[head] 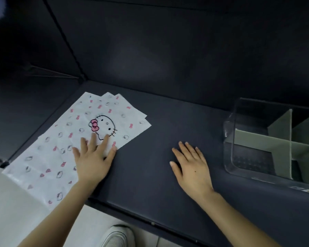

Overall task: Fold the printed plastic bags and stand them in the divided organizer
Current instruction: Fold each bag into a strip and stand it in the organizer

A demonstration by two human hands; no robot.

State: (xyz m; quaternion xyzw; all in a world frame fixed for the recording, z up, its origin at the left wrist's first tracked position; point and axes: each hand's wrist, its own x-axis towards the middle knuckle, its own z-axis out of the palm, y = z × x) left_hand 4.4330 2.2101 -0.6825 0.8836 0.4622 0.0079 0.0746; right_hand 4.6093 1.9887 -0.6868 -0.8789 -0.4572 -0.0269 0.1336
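A stack of white printed plastic bags (66,139) with pink bows and a cartoon cat face lies flat and fanned at the left of the dark table. My left hand (93,157) rests on the stack's near right edge, fingers straight and spread. My right hand (191,166) lies flat on the bare table, apart from the bags and from the organizer. The clear divided organizer (228,139) stands at the right, with grey-green dividers inside; its compartments that show hold no bags.
The dark table (150,175) is backed by dark padded panels behind and to the left. Its front edge runs diagonally along the bottom. A white shoe (114,236) and pale floor show below the edge. The bags overhang the table's left front corner.
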